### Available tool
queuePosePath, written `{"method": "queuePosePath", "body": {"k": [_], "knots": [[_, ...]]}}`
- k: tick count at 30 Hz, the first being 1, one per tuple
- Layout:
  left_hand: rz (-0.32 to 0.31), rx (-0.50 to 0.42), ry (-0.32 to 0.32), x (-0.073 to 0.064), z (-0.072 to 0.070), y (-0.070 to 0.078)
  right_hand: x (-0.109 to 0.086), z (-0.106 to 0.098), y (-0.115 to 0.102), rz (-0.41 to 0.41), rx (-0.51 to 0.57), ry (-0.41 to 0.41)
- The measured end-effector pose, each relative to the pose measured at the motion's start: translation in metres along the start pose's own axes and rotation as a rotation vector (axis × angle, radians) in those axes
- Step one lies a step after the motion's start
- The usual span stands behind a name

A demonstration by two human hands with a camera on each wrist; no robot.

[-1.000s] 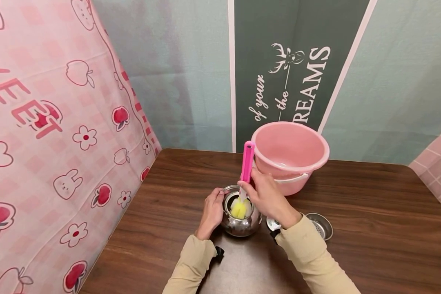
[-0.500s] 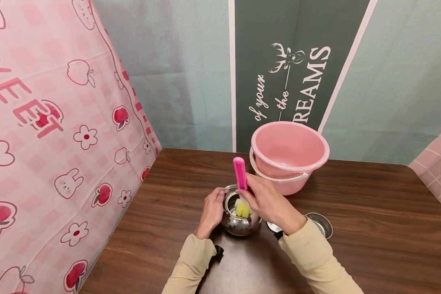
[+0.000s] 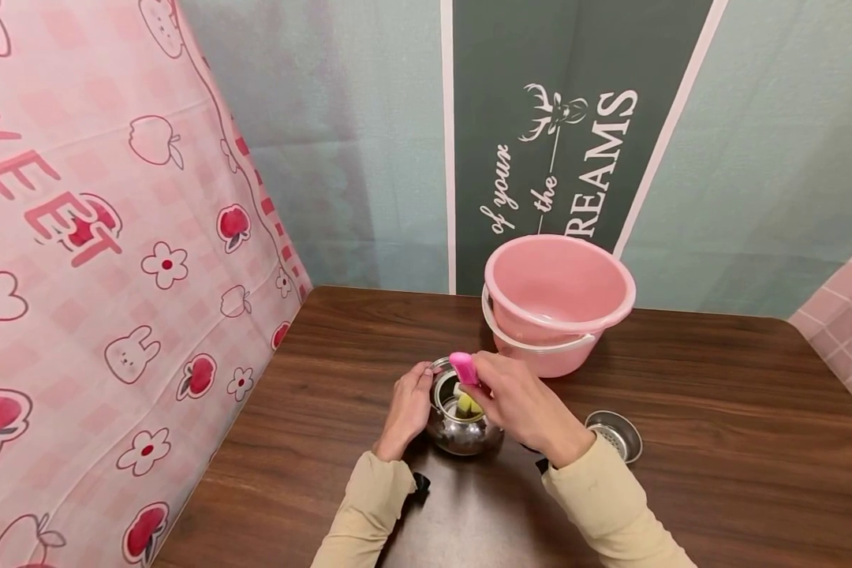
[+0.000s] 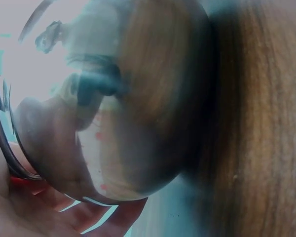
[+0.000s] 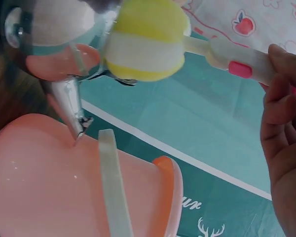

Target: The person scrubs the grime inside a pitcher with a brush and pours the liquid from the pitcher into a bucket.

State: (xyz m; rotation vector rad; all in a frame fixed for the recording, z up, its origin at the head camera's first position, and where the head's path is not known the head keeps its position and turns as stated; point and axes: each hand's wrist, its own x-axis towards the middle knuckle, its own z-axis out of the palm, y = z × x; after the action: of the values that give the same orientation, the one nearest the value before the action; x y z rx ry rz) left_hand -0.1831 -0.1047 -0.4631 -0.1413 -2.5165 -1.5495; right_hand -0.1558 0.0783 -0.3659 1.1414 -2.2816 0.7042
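Observation:
A shiny round steel teapot (image 3: 457, 439) stands uncovered on the wooden table; its spout (image 5: 68, 106) shows in the right wrist view. My left hand (image 3: 406, 409) grips the pot at its left side, fingers up at the rim. In the left wrist view, curled fingers (image 4: 84, 217) lie around the polished body. My right hand (image 3: 528, 398) holds a sponge bottle brush by its pink and white handle (image 3: 464, 368). The brush's yellow and white sponge head (image 5: 147, 42) sits at the pot's mouth, partly inside it in the head view.
Behind the pot, a pink bucket (image 3: 539, 359) with a white handle stands near the table's back edge. A small steel strainer (image 3: 618, 430) with a perforated bottom lies right of my right wrist. Fabric curtains (image 3: 369, 158) enclose the table at the back and left.
My right hand has pushed the brush down, so its sponge head is deeper in the teapot and the pink handle's top is lower. The left hand and pot have stayed in place.

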Motion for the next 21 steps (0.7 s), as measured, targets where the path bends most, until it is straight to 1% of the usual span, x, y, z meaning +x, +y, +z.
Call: {"method": "queuePosePath", "body": {"k": [3,6,11,14,16,21], "knots": [[0.008,0.008,0.001,0.000,0.000,0.000,-0.003,0.003,0.002,-0.067,-0.004,0.046],[0.008,0.007,-0.001,0.000,-0.001,0.000,-0.007,0.005,0.003,-0.097,-0.014,0.070],[0.004,0.011,0.000,0.000,0.000,0.000,-0.015,0.006,0.003,-0.097,-0.029,0.080],[-0.010,0.012,-0.002,0.000,0.000,-0.001,-0.019,0.007,0.002,-0.104,-0.030,0.101],[-0.017,0.012,-0.004,0.000,0.000,-0.001,-0.021,0.009,0.001,-0.106,-0.017,0.119],[-0.018,0.015,-0.007,0.001,0.000,-0.002,-0.029,0.013,-0.001,-0.081,0.009,0.116]]}}
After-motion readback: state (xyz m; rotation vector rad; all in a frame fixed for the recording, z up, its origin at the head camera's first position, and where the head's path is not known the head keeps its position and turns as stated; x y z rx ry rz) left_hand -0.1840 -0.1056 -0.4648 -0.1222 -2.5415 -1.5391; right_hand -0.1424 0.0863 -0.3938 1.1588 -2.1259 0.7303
